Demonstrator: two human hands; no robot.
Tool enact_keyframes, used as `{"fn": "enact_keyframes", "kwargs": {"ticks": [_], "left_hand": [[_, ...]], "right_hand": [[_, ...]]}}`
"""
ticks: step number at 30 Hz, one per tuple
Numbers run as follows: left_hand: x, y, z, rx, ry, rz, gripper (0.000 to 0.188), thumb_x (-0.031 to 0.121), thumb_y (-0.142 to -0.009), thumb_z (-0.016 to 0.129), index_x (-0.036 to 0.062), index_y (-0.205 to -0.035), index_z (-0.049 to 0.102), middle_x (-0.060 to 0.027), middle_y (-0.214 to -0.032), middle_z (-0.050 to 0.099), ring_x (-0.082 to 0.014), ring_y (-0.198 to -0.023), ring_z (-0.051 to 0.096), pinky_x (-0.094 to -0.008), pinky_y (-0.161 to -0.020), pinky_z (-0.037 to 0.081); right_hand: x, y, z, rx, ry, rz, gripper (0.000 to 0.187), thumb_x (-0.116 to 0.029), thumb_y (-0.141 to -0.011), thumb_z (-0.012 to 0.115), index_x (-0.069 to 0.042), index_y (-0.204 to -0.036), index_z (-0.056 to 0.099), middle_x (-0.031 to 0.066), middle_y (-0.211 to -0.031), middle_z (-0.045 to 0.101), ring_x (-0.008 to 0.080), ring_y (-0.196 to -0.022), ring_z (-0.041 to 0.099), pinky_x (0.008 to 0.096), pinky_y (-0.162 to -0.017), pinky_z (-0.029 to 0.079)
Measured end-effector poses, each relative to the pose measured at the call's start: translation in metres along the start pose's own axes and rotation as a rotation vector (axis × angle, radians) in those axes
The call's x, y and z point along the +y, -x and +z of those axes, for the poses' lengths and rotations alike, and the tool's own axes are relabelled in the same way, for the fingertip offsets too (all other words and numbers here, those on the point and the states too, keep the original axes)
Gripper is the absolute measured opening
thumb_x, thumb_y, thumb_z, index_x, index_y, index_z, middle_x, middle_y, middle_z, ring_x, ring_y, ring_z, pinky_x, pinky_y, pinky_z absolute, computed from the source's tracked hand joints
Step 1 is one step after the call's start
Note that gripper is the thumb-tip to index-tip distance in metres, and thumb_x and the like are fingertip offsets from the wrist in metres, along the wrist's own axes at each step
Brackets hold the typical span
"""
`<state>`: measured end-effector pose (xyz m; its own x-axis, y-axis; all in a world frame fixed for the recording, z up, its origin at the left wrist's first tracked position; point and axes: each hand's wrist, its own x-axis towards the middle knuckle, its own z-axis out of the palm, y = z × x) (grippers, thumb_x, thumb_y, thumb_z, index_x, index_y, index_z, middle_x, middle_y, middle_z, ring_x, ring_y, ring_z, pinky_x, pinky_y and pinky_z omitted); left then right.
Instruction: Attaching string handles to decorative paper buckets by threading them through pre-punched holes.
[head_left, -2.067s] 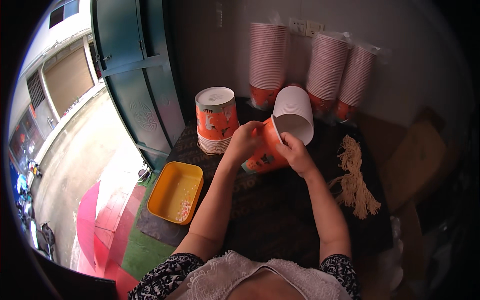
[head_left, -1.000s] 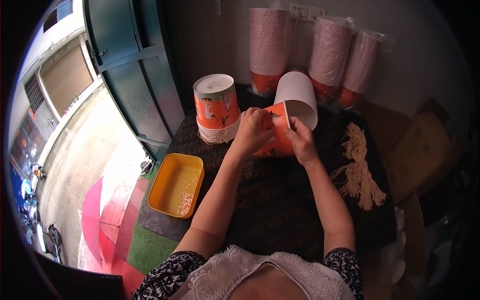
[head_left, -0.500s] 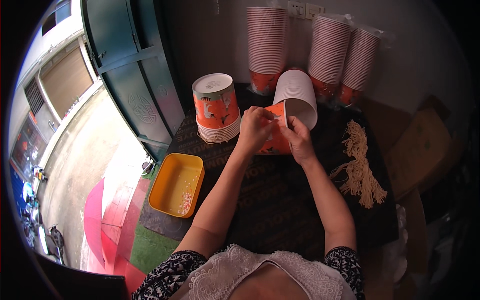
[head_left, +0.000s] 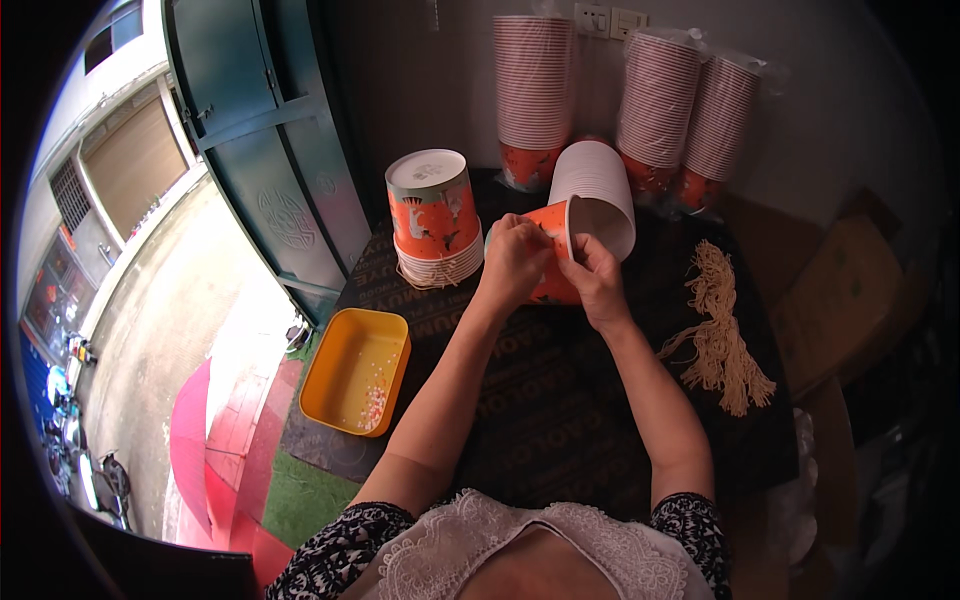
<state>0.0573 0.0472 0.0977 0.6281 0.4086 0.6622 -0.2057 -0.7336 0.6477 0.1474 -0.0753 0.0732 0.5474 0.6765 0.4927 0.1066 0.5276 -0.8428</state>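
Under our arms is a black table (head_left: 545,420) with faint printing on it. By our left arm sits a yellow tub (head_left: 338,372) with tiny pink and white bits (head_left: 375,405) inside. Past our right arm lies a bundle of cream string (head_left: 722,350). Our right hand (head_left: 598,277) is closed on the rim of an orange paper cup (head_left: 557,290), which is tipped sideways between our two hands. Our left hand (head_left: 516,262) is curled at the cup's side, fingertips close together; we cannot tell if they pinch anything. Upside-down paper cups (head_left: 436,220) stand stacked to the left. Just behind our cup, a white cup stack (head_left: 592,185) lies on its side. Farthest back, three plastic-wrapped cup stacks (head_left: 533,90) stand by the gray wall (head_left: 820,140).
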Motion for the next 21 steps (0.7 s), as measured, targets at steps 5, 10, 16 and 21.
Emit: {"fn": "enact_keyframes", "kwargs": {"ticks": [5,10,16,21], "left_hand": [[0.005,-0.001,-0.004,-0.001,0.065,0.008,0.012,0.004,-0.069,0.068,-0.0024,-0.078,0.066,-0.0166,-0.093,0.058,-0.0318,-0.098,0.053,-0.0376,-0.086,0.045],[0.01,0.0,-0.006,-0.009,0.057,0.004,0.013,0.007,-0.07,0.07,-0.0028,-0.078,0.066,-0.0177,-0.093,0.058,-0.0323,-0.099,0.053,-0.038,-0.087,0.045],[0.004,0.0,-0.004,-0.01,-0.045,0.035,0.015,0.008,-0.069,0.07,-0.0035,-0.077,0.065,-0.0191,-0.093,0.057,-0.0339,-0.093,0.053,-0.0397,-0.083,0.046],[0.004,0.002,-0.005,-0.002,-0.03,0.009,0.014,0.008,-0.07,0.069,-0.0036,-0.076,0.064,-0.0195,-0.092,0.057,-0.0346,-0.092,0.054,-0.0405,-0.082,0.046]], "right_hand": [[0.005,0.0,0.004,0.065,0.289,-0.128,0.014,0.002,-0.086,0.056,0.0,-0.1,0.055,-0.0007,-0.085,0.057,0.0056,-0.073,0.052,0.0218,-0.068,0.045],[0.009,0.003,0.012,0.132,0.517,-0.242,0.01,0.001,-0.09,0.055,-0.001,-0.099,0.054,-0.0029,-0.084,0.054,0.0031,-0.074,0.049,0.02,-0.066,0.043],[0.014,0.003,0.016,0.138,0.534,-0.278,0.01,0.001,-0.089,0.057,-0.001,-0.098,0.054,-0.0025,-0.083,0.053,0.0041,-0.073,0.049,0.0208,-0.064,0.043],[0.011,0.005,0.024,0.173,0.553,-0.306,0.011,0.0,-0.086,0.061,-0.001,-0.095,0.054,0.0026,-0.079,0.055,0.0092,-0.069,0.052,0.0251,-0.062,0.044]]}}
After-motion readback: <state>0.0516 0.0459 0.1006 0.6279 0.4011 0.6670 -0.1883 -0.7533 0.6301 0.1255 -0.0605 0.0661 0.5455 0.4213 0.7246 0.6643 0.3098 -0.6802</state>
